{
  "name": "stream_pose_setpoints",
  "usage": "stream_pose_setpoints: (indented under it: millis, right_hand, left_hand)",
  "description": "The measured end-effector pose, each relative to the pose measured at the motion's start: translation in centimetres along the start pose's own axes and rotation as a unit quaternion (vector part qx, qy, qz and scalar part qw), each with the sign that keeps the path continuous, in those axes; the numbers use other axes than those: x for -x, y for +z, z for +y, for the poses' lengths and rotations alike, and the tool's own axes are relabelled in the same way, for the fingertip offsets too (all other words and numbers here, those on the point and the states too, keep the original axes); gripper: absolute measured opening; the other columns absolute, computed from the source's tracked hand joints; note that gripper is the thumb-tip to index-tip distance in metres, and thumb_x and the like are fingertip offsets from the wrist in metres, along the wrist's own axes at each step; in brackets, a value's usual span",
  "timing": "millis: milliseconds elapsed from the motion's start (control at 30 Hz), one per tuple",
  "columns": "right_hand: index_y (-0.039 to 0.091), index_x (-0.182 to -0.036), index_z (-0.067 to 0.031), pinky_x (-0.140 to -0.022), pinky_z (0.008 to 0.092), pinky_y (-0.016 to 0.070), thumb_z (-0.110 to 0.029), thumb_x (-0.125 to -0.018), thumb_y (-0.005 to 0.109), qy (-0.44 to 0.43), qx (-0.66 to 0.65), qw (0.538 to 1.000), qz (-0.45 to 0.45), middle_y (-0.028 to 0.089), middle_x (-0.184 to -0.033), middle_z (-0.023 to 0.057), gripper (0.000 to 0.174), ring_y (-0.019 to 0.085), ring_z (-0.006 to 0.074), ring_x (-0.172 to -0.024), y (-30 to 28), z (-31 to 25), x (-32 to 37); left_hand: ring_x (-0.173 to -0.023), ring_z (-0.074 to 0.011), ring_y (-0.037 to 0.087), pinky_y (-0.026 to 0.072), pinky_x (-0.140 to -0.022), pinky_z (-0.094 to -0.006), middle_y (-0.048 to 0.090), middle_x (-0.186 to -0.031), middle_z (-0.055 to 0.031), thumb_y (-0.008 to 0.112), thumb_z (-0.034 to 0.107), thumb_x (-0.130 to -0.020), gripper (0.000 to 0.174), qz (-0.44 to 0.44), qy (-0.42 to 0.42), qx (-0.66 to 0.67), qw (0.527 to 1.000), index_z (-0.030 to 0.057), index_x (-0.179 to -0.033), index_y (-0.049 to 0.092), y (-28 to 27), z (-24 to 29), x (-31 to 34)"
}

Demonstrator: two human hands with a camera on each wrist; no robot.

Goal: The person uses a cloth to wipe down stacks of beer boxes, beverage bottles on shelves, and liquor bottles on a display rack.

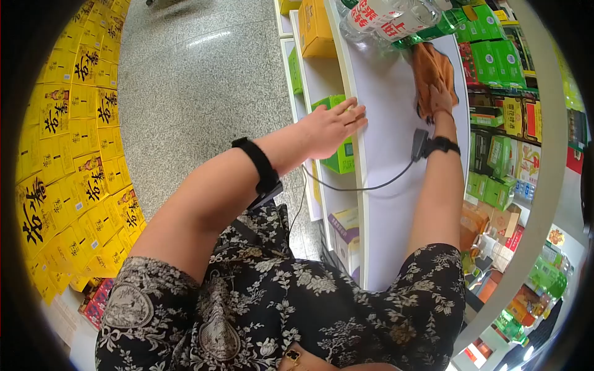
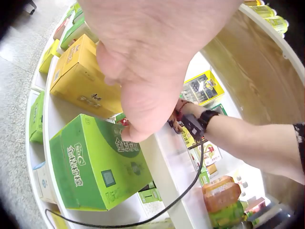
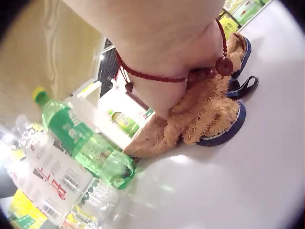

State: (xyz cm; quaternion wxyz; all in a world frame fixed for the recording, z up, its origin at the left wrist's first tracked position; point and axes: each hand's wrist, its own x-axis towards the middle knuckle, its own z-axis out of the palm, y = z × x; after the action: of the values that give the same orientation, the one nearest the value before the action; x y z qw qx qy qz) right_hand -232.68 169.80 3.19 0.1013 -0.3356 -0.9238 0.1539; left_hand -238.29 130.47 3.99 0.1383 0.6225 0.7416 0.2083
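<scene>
Left hand (image 1: pixel 334 127) is held open at the white shelf (image 1: pixel 383 123) edge; farther along, orange cloth (image 1: pixel 430 65) is pressed there by the right hand (image 1: pixel 440 102), fingers extended. Likely light, soft, best grasped mid-fold, it is bordered by bottles (image 1: pixel 405 25).

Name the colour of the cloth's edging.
The edging is dark blue, against the cloth's orange-brown pile; the right wrist view shows it best.

A shop, with stacked drink cartons (image 1: pixel 74 167) and bottles (image 1: pixel 402 21) around.
</scene>
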Motion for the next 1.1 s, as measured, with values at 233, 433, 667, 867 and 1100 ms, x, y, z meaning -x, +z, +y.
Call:
stream_pose_setpoints:
  millis: [233,433,667,867,1100]
  right_hand:
    - [0.044,-0.135,-0.004,-0.104,0.0428,0.0325,-0.038,-0.09,0.052,0.173,0.064,0.983,0.014,0.046,-0.132,0.0252,0.057,0.04,0.04,-0.124,-3.3,6.0,19.3]
    - [0.043,-0.136,-0.0051,-0.108,0.0428,0.0282,-0.04,-0.09,0.05,0.273,0.101,0.956,0.044,0.044,-0.134,0.0267,0.058,0.036,0.04,-0.127,-1.6,0.9,31.9]
    - [0.046,-0.136,-0.0171,-0.103,0.0476,0.0352,-0.042,-0.086,0.053,0.15,0.132,0.979,0.045,0.041,-0.136,0.0226,0.057,0.039,0.0384,-0.126,4.1,-15.0,25.4]
    - [0.047,-0.135,-0.0201,-0.103,0.0457,0.035,-0.035,-0.083,0.056,0.048,0.064,0.997,-0.023,0.041,-0.135,0.0206,0.055,0.04,0.039,-0.124,5.3,-19.9,21.2]
    - [0.042,-0.137,-0.0112,-0.1,0.0412,0.0406,-0.025,-0.089,0.05,0.101,0.058,0.985,-0.129,0.047,-0.132,0.0156,0.051,0.043,0.029,-0.124,0.5,-11.5,30.0]
  left_hand:
    - [-0.142,-0.0272,0.019,0.0368,-0.104,-0.0415,0.024,-0.152,-0.0067,0.057,0.006,-0.075,0.075,-0.014,-0.011,-0.012,1.0,0.0101,-0.144,0.03,0.4,0.3,0.1]
    - [-0.141,-0.0278,0.022,0.033,-0.108,-0.0423,0.023,-0.153,-0.0069,0.057,0.009,-0.078,0.073,-0.08,0.002,-0.009,0.997,0.0119,-0.145,0.028,-0.9,-0.7,0.3]
    - [-0.137,-0.0309,0.028,0.0327,-0.108,-0.0417,0.028,-0.15,-0.0123,0.058,0.012,-0.082,0.066,-0.106,-0.076,-0.002,0.991,0.0101,-0.143,0.032,-3.7,-4.1,5.3]
    - [-0.125,-0.0344,0.043,0.0365,-0.105,-0.0411,0.045,-0.134,-0.0181,0.06,0.017,-0.084,0.062,-0.153,-0.121,0.075,0.978,0.0076,-0.141,0.036,-10.2,-11.8,15.4]
    - [-0.122,-0.0337,0.046,0.0387,-0.102,-0.0394,0.051,-0.13,-0.0209,0.057,0.024,-0.086,0.051,-0.006,-0.389,0.032,0.921,0.0037,-0.132,0.047,-15.7,-25.3,42.1]
